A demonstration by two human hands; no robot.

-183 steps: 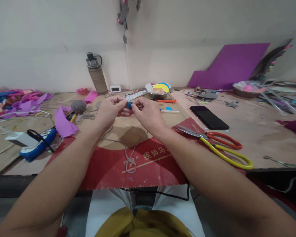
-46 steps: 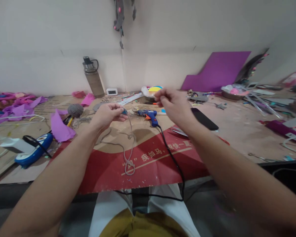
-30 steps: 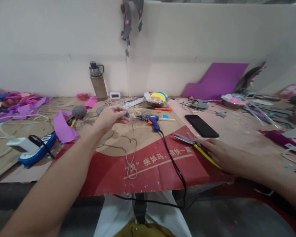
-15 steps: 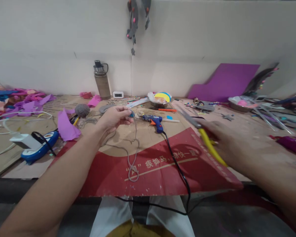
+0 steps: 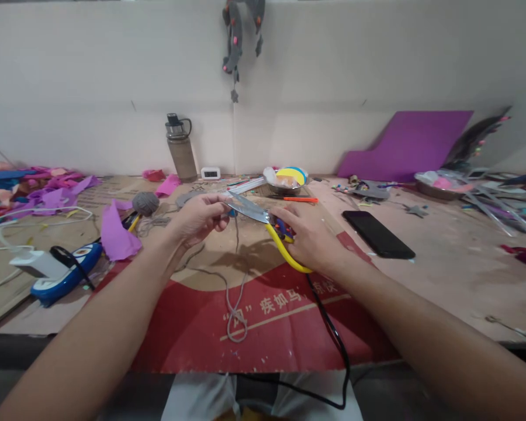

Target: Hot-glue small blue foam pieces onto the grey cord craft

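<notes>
My right hand (image 5: 309, 237) grips a pair of scissors (image 5: 248, 208) by the yellow handles. The blades point left and reach the fingertips of my left hand (image 5: 204, 216); whether they stand apart is hard to see. Pinched in my left hand is a grey yarn (image 5: 236, 234), with a small blue piece (image 5: 232, 213) showing beside the fingertips, partly behind the blades. The yarn hangs down and loops over the red-printed cardboard (image 5: 193, 327). A blue glue gun (image 5: 283, 229) lies behind my right hand, mostly hidden, its black cord running toward the table's front edge.
A grey yarn ball (image 5: 145, 203), purple felt (image 5: 118, 231) and a blue power strip (image 5: 65, 275) lie at left. A bottle (image 5: 182, 152) stands by the wall. To the right are a black phone (image 5: 378, 234), a bowl (image 5: 284, 188) and a purple sheet (image 5: 414, 143).
My right hand has brought the scissors from the right to my left hand's fingertips, uncovering the phone and covering much of the glue gun. My left hand still holds the yarn.
</notes>
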